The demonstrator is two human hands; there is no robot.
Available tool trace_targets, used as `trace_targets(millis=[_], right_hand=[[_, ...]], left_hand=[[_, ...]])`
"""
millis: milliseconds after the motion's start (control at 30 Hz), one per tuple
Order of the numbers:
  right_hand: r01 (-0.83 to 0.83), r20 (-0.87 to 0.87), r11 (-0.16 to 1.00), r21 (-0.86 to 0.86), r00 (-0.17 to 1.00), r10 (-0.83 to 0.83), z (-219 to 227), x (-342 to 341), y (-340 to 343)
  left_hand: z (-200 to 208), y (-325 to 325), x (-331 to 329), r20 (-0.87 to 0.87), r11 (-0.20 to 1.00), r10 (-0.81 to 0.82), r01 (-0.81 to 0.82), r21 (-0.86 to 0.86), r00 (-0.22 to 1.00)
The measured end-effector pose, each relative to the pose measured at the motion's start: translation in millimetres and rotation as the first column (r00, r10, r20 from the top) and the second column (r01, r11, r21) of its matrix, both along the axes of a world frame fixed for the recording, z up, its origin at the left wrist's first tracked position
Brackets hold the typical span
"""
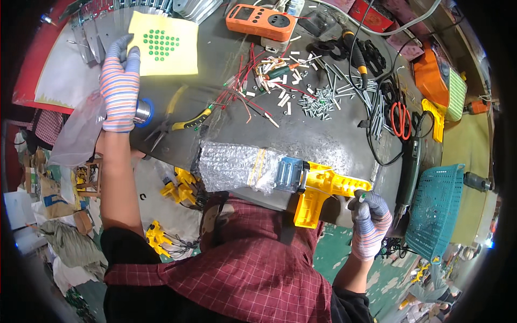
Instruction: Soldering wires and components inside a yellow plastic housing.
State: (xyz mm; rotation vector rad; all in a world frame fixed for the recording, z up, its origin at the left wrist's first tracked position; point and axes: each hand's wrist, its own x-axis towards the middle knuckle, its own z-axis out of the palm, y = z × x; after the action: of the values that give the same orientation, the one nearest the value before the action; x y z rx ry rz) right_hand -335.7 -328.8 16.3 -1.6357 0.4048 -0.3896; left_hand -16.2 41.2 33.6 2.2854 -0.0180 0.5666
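Observation:
My left hand [119, 89], in a striped glove with grey fingertips, is closed on the left edge of a yellow sheet [186, 51] bearing rows of small green round stickers [160, 44]. At the front edge of the table lies a yellow plastic half-shell with a handle [323, 185]. Its left end joins a clear blue part [289, 173] wrapped in bubble wrap [231, 166]. My right hand [371, 223], gloved alike, is at the tip of the handle. Its thumb and forefinger are pinched around a small green round sticker [363, 197].
Screws [322, 105], white sleeves and red wires [245, 75] cover the middle table. Pliers [194, 119] and a solder spool [143, 112] lie near my left arm. An orange meter [260, 22] stands behind; red scissors [400, 119], an electric screwdriver [410, 177] and a teal basket [435, 207] are right.

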Motion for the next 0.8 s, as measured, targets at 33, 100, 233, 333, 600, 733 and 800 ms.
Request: trace_targets(millis=[33, 100, 233, 333, 600, 733, 800], right_hand=[[-0.025, -0.018, 0.999, -0.033, 1.000, 0.025, 2, 1, -1], [-0.016, -0.040, 0.999, -0.044, 0.999, 0.014, 6, -4, -6], [-0.001, -0.120, 0.995, -0.104, 0.993, -0.012, 17, -5, -12], [0.025, -0.193, 0.989, -0.144, 0.980, -0.053, 20, -8, -14], [-0.002, -0.341, 0.964, -0.266, 0.936, -0.092, 29, 11, 1], [-0.332, -0.390, 0.812, -0.480, 0.910, 0.142, 41, 35, -2], [-0.422, -0.354, 0.667, -0.614, 0.903, 0.246, 35, 45, -6]], left_hand=[[-7, 4, 2, 0.035, 0.999, -0.032, 0.031, 0.024, 0.999], [-17, 4, 2, 0.079, 0.974, 0.021, -0.038, 0.224, 0.997], [-8, -35, -47, 0.331, 0.918, 0.076, -0.196, 0.345, 0.940], [-24, -51, -91, 0.399, 0.978, -0.207, 0.182, 0.098, 0.894], [-47, -130, -171, 0.083, 0.563, -0.826, 0.823, 0.070, 0.558], [-46, -154, -184, -0.095, 0.502, -0.842, 0.835, 0.227, 0.532], [-58, -158, -183, -0.093, 0.462, -0.857, 0.835, 0.300, 0.507]])
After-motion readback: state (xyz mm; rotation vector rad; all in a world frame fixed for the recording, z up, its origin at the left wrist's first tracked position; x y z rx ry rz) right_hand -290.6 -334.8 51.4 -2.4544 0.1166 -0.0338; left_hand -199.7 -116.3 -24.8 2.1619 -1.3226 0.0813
